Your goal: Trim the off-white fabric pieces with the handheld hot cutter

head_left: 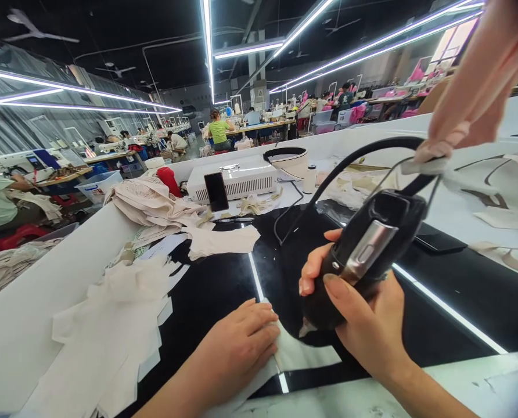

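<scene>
My left hand (244,342) lies flat, fingers stretched forward, on a pale cut fabric piece (305,354) on the glossy black work surface (207,313). Wrapped around a black handheld power tool (367,249) is my right hand (372,325), with the thumb near the tool's silver lever. The tool is tilted, its lower end just above the fabric's right part; whether they touch I cannot tell. A black cable (350,154) and a tied pink cloth (472,110) are at its upper end. Another pale fabric piece (224,241) lies farther back.
Stacked pale fabric pieces (97,337) lie at left, with a crumpled fabric heap (154,200) behind. A white vented box (237,177), a phone (216,191) and a pen (234,220) stand or lie at the back. White side walls (36,313) border the table.
</scene>
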`<state>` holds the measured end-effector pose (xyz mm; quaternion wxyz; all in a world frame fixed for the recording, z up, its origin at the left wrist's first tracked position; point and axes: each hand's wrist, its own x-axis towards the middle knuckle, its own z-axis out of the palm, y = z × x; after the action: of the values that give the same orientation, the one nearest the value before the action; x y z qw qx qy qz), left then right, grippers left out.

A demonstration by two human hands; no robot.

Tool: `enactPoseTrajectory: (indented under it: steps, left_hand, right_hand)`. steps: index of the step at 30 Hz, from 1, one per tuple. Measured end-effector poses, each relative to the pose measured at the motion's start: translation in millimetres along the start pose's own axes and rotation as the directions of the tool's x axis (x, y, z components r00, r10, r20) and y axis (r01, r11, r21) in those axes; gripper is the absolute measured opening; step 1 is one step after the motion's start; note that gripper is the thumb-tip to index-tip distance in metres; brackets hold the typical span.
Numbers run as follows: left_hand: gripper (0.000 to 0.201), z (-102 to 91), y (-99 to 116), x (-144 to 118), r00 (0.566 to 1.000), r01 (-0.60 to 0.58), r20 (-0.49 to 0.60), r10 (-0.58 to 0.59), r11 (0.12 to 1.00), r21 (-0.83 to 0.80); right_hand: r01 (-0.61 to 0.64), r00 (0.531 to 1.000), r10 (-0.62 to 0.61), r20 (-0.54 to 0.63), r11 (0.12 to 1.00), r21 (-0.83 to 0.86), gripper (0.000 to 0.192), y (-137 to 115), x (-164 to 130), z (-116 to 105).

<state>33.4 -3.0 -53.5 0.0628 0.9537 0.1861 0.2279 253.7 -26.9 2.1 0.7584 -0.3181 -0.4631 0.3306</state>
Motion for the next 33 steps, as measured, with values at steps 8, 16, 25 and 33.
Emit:
enactPoseTrajectory:
  steps: [8, 16, 25, 33]
  left_hand:
    - [0.026, 1.9, 10, 11, 1.000, -0.002, 0.026, 0.004, 0.996, -0.092]
    - [0.022, 6.6, 10, 4, 1.000, -0.009, 0.014, 0.010, 0.999, -0.049]
    - [0.027, 5.3, 15, -6, 1.000, 0.011, 0.012, -0.011, 1.000, -0.004]
    - [0.021, 10.6, 21, -3, 1.000, 0.002, -0.004, -0.002, 1.000, 0.008]
  right_hand:
    - [-0.002, 1.000, 0.000, -0.027, 0.998, -0.070, 0.048, -4, -14, -16]
    - [0.039, 0.998, -0.044, -0.047, 0.995, -0.091, 0.041, -8, -14, -5]
    - [0.008, 1.000, -0.009, -0.024, 0.999, -0.039, 0.036, -6, -13, -1]
    - [0.023, 0.999, -0.023, -0.036, 1.000, 0.002, 0.030, -6, -9, 10]
